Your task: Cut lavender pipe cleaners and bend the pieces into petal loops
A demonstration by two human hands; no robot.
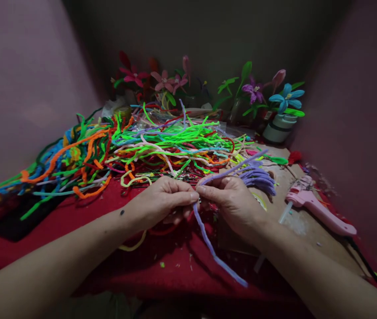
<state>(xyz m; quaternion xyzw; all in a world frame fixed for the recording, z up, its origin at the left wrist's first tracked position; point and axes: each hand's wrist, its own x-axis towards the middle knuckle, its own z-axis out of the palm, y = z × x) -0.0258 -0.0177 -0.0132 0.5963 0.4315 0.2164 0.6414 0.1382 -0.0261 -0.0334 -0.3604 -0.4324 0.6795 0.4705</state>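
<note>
My left hand (162, 199) and my right hand (231, 201) meet fingertip to fingertip over the red cloth (175, 261). Both pinch one lilac pipe cleaner (208, 239). One end of it runs up and right past my right hand; the other hangs down toward me. A bundle of bent lilac pipe-cleaner loops (258, 177) lies just behind my right hand. A big heap of pipe cleaners in many colours (142, 146) spreads across the cloth beyond my hands.
A pink glue gun (317, 208) lies on a brown board (294, 221) at the right, its cord trailing toward me. Finished pipe-cleaner flowers (162, 79) stand at the back; a blue one (286, 97) sits in a white pot (279, 128). Walls close in on both sides.
</note>
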